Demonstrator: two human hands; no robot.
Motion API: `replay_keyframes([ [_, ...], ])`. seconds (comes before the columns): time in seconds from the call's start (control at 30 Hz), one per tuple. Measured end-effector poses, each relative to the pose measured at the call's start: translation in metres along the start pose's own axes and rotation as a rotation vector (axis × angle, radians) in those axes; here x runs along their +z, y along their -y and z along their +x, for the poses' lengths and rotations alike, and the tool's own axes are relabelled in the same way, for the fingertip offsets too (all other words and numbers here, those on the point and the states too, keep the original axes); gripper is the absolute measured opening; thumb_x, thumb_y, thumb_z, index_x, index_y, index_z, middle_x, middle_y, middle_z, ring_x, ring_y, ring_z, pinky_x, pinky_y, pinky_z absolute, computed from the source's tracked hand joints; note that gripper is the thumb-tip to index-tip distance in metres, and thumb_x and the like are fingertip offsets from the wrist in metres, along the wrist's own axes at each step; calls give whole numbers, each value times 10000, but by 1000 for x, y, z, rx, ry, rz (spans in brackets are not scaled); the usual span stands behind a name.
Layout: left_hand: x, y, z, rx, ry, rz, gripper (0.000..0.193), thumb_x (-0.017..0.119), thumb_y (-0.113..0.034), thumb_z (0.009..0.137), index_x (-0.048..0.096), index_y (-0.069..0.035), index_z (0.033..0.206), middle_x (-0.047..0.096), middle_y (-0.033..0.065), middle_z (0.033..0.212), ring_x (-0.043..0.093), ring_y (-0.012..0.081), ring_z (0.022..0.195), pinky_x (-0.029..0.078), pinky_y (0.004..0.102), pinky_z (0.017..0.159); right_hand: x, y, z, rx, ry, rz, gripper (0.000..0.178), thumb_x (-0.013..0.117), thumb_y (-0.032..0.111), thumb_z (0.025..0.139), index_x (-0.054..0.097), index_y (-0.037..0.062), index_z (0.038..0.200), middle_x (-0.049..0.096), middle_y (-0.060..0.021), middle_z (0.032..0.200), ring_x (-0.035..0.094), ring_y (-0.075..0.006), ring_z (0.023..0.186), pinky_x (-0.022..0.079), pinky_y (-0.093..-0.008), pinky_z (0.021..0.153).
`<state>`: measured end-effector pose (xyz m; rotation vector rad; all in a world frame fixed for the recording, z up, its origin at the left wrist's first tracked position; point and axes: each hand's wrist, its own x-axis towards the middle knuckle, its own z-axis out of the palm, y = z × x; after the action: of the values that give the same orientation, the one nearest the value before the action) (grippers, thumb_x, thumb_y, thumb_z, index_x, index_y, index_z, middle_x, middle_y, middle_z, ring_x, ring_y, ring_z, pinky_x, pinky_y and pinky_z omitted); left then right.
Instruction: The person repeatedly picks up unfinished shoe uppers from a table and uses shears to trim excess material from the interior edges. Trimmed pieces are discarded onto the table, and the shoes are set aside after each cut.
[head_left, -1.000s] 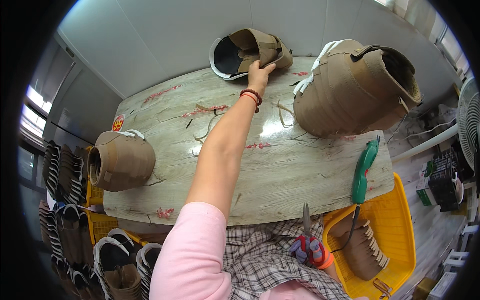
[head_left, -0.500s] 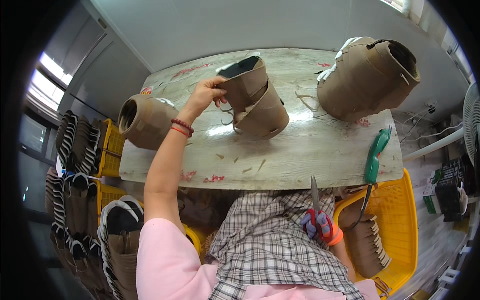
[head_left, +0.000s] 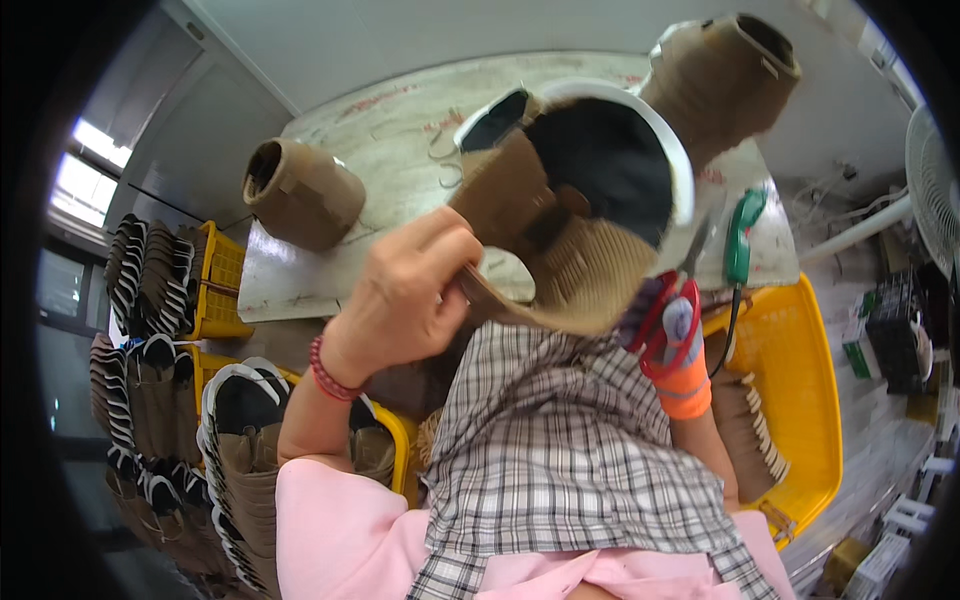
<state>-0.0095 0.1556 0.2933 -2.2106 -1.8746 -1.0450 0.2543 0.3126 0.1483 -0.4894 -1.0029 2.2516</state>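
Note:
My left hand (head_left: 405, 290) pinches the edge of a brown boot upper (head_left: 595, 265) raised above the near side of the table. The upper is opened out, showing a ribbed brown face, black lining and a white rim. In my right hand (head_left: 675, 340), gloved with an orange cuff, is a pair of red-handled scissors (head_left: 655, 345). The scissor blades point up beside the upper's right edge, partly blurred; I cannot tell whether they touch it. The right fingertips are close to the upper's lower right edge.
Rolled brown uppers stand on the table (head_left: 390, 130) at left (head_left: 310, 195) and far right (head_left: 715, 90). A green corded tool (head_left: 742, 235) lies at the right edge. A yellow basket (head_left: 815, 400) holds brown pieces; stacked uppers (head_left: 245, 440) fill the left side. A fan (head_left: 930, 185) stands right.
My left hand has brought the boot upper from the table toward me and turned it, so its black lining shows. My right hand has risen with the scissors from my lap to the upper.

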Motion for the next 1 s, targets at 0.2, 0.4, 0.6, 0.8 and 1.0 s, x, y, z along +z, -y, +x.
replay_keyframes([
  [0.2,58,6,-67,72,-114,-95,460,552,123,702,594,-12,1140,608,144,1174,620,271,860,526,355,773,7,-33,-36,-613,6,-1279,429,696,-23,800,616,12,1219,634,-196,1151,671,-272,1000,547,-322,830],
  [0.4,160,22,-151,-750,-467,-1269,627,631,-82,935,360,-34,1499,514,146,1391,524,255,1258,432,367,1072,-4,-53,-56,-456,27,-1140,364,573,-54,911,618,14,1265,650,-193,1189,666,-295,1054,540,-344,913],
  [0.6,203,15,-162,-618,-623,-1103,572,611,-202,996,373,-32,1488,497,118,1445,511,204,1293,442,364,1079,1,-60,-66,-446,154,-1291,368,563,-34,914,608,21,1275,649,-179,1233,625,-298,1151,505,-389,985],
  [0.8,158,22,-163,-1081,-549,-1366,418,651,-210,972,529,-33,1331,635,101,1204,654,205,1036,577,348,860,-30,-21,-56,451,-291,-587,273,594,189,953,588,-12,1138,640,-75,849,612,-133,630,494,-275,561],
  [1.0,157,25,-192,-1304,-438,-1573,333,666,-205,950,591,11,1193,676,125,1088,694,218,929,607,346,771,-27,-4,-9,-368,356,-1860,392,835,277,691,653,48,951,654,-139,928,615,-343,892,505,-425,791],
])
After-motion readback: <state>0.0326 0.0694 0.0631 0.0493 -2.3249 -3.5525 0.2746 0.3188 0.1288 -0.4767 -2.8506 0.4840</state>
